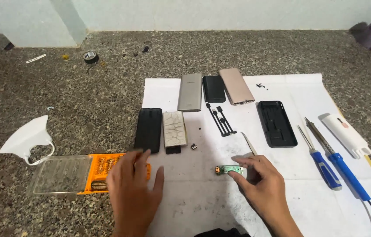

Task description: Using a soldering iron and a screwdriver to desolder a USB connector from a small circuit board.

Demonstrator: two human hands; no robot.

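My right hand (262,177) pinches the little green circuit board (228,170) flat on the white paper (194,206) so it can't skate. My left hand (133,184), fingers spread, rests on the orange bit case (100,172) at 9 o'clock, steadying it.

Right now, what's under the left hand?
The left hand lies over the orange bit-set case, fingers reaching the black phone-like slab. Bit rows show left of the hand; the case's right part is mostly hidden.
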